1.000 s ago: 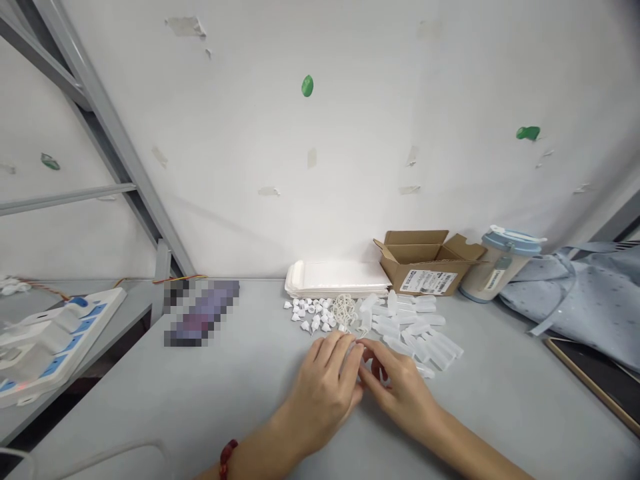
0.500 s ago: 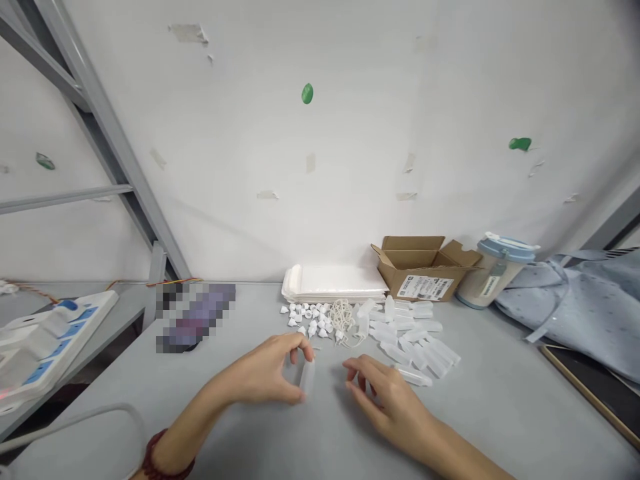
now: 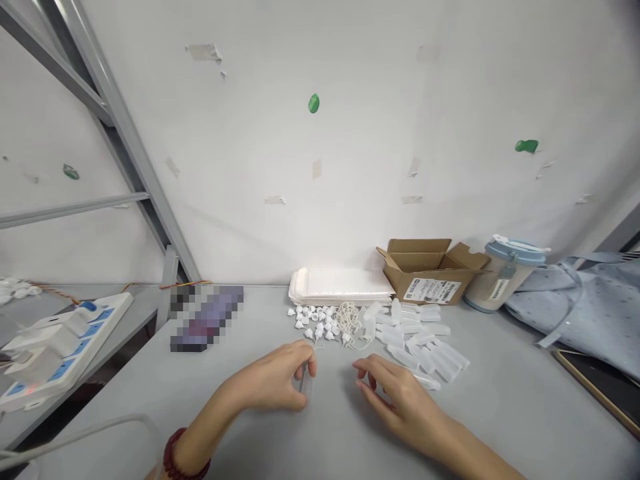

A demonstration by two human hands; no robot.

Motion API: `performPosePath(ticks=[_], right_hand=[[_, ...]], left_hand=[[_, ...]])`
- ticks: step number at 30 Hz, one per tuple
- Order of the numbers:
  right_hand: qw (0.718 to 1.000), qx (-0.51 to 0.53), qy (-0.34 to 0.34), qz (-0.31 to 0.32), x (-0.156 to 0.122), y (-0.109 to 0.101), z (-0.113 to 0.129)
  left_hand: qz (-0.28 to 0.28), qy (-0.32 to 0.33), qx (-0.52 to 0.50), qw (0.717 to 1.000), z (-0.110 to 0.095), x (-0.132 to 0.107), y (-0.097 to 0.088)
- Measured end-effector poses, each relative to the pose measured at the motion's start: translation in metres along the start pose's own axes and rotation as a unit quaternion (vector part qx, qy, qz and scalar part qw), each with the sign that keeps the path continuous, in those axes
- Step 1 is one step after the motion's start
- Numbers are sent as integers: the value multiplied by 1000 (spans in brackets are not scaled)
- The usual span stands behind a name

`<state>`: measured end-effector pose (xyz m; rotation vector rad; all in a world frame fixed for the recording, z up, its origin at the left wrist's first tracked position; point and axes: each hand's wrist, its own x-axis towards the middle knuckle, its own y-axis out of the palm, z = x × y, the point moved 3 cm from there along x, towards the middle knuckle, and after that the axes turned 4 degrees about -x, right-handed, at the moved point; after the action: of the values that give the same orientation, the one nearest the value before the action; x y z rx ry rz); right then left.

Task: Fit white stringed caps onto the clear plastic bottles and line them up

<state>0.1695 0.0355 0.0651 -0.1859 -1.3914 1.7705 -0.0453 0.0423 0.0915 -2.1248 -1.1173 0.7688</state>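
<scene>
My left hand (image 3: 277,379) rests on the grey table (image 3: 150,400) with its fingers curled round a small clear plastic bottle (image 3: 306,385), whose thin string loop shows near the fingertips. My right hand (image 3: 395,395) lies a little to the right, fingers loosely bent, and I cannot make out anything in it. Just beyond it lies a pile of clear small bottles (image 3: 425,340). Behind both hands sit a cluster of small white caps (image 3: 313,321) and a bundle of white string loops (image 3: 347,317).
A stack of white foam trays (image 3: 340,285), an open cardboard box (image 3: 430,270) and a lidded cup (image 3: 505,273) line the wall. Blue cloth (image 3: 590,307) and a dark tablet edge (image 3: 595,383) lie right. A power strip (image 3: 65,343) sits left, beside a blurred dark object (image 3: 207,317).
The two hands, touching together a second ago, have drawn apart. The left hand moved left with the small bottle; the right hand stayed near the bottle pile.
</scene>
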Motion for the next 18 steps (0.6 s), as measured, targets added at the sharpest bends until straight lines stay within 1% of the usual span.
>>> performPosePath(ticks=[8, 13, 18], right_hand=[[1000, -7, -7, -14, 1, -2, -2], [1000, -22, -18, -8, 1, -3, -1], [999, -31, -15, -10, 1, -6, -1]], left_hand=[[17, -4, 21, 1000, -2, -3, -3], [36, 13, 25, 999, -1, -3, -4], [41, 24, 33, 998, 0, -3, -3]])
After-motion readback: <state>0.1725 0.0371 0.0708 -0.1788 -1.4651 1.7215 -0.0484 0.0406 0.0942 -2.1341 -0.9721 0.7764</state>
